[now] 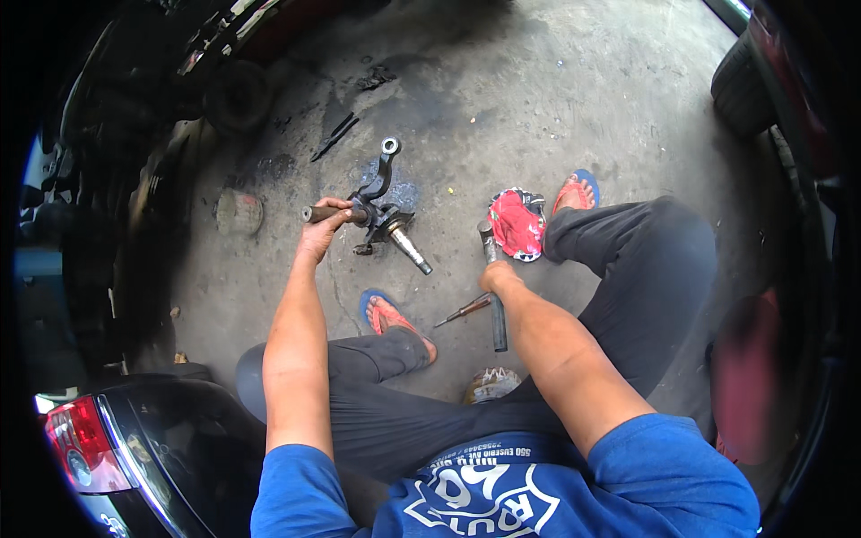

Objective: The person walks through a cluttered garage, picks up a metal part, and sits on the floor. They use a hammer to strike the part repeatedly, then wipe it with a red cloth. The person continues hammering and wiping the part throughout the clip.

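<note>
My left hand (pixel 321 235) is closed around a short round metal bar (pixel 316 214), whose blunt end sticks out to the left. The bar's other end meets a dark, greasy steering knuckle (pixel 366 208) on the concrete floor; how far it goes in, I cannot tell. The knuckle's curved arm ends in a ring at the far side, and its bare metal spindle (pixel 409 249) points toward me and right. My right hand (pixel 499 276) grips a hammer (pixel 500 327) near its head, apart from the knuckle. Beside the handle lies a screwdriver (pixel 466 308).
A red cloth (pixel 517 224) lies by my right foot. Beyond the knuckle is a dark, long-handled tool (pixel 334 136). A round can-like object (pixel 239 213) stands at left. A black car with a red tail light (pixel 85 444) is near left; a tyre (pixel 743 85) stands far right.
</note>
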### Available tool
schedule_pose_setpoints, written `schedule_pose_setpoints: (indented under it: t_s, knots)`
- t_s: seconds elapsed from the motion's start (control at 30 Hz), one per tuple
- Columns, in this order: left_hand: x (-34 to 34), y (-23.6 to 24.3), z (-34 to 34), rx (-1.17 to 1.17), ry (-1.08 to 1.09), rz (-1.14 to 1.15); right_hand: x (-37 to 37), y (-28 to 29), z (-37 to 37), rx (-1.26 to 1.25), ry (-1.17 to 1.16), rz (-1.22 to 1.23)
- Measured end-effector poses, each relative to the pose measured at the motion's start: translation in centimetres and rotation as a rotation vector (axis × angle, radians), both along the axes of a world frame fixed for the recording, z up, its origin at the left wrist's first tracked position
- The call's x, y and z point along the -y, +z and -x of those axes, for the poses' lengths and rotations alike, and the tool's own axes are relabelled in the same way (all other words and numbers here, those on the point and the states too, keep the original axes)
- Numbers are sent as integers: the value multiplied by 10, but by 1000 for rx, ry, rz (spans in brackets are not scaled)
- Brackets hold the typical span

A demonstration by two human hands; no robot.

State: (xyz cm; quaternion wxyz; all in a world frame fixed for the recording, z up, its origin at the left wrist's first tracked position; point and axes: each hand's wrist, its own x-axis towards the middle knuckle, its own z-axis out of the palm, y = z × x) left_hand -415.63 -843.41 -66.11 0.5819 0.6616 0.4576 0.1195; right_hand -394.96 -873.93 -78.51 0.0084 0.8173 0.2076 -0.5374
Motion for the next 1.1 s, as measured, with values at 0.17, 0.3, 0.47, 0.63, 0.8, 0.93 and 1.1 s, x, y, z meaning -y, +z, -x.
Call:
schedule_pose_setpoints:
  t_s: [0.17, 0.3, 0.47, 0.63, 0.8, 0.93, 1.1]
  knots:
    - [-10, -4, 28, 36, -12, -57, 1, -3, 15, -42, -50, 52]
    - [-14, -6, 29, 25, -7, -117, 16, -17, 18, -114, 93, 54]
    - [-17, 0, 3, -26, 31, -230, 19, -58, -24, 655, -7, -513]
    - [-20, 10, -27, -87, -58, -180, 3, -79, -77, 596, 169, -131]
    - [-21, 13, -39, -37, -123, -157, -68, -31, -112, 159, -754, -785]
    - [-20, 13, -39, -23, -20, -163, -149, 27, -125, -338, -531, -1132]
    - [-24, 16, -35, -65, -39, -152, -207, 57, -123, -373, -359, -917]
